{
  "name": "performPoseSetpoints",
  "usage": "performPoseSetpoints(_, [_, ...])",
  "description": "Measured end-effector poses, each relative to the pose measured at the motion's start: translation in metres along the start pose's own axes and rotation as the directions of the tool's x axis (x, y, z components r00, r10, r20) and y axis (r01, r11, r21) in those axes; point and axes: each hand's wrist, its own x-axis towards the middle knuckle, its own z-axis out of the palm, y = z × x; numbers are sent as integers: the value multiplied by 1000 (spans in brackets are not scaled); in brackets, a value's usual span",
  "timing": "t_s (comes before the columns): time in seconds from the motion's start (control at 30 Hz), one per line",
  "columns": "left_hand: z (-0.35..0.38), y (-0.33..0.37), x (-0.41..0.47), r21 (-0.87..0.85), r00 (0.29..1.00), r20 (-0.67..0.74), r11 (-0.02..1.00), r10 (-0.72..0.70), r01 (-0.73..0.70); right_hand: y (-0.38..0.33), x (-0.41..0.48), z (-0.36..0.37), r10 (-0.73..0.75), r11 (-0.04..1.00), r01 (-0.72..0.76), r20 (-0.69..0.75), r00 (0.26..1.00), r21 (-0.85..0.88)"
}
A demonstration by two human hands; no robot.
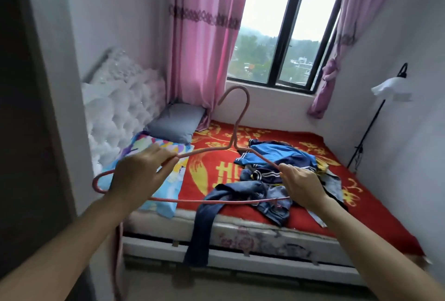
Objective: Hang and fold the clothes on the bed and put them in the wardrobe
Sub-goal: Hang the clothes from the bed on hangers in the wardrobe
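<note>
Two hands hold a pink wire hanger (232, 143) in the air over the near side of a bed (240, 230), seen from the head camera. The left hand (137, 175) has its fingers and thumb closed round the hanger's left shoulder wire. The right hand (303, 185) is clenched on the right shoulder wire, near that end. The hanger's long axis runs left to right across the view, roughly along the bed's near edge. Its hook points up and away, toward the window (286, 23), and the bottom bar lies nearest the person.

Below and beyond the hanger, a loose pile of clothes (277, 156) sits on a red blanket (209, 168) with yellow patterns. A bright blue garment lies on top of the pile, and a dark piece with white stripes shows beneath it. Jeans (231, 192) sprawl at the front of the pile, one leg hanging over the mattress edge toward the floor.

At the bed's left end, a grey pillow (175, 122) and a colourful printed one lie against a white tufted headboard (120, 98). Pink curtains (202, 35) frame the window, and a floor lamp (387, 86) stands by the right wall.
</note>
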Motion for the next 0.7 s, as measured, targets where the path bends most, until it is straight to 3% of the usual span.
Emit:
performPoseSetpoints(0.23, [144,48,30,2,995,3,995,104,-104,95,-80,2,137,989,-130,99,986,-73])
performPoseSetpoints(0.47, [255,104,36,-201,990,53,973,128,-115,159,-164,3,351,933,-322,203,914,-163])
performPoseSetpoints(0.53, [279,115,38,-253,986,73,959,151,-129,166,-182,4,472,881,-442,236,850,-170])
performPoseSetpoints(0.7, [331,140,44,-338,968,131,928,213,-159,173,-201,16,738,629,-772,385,555,-93])
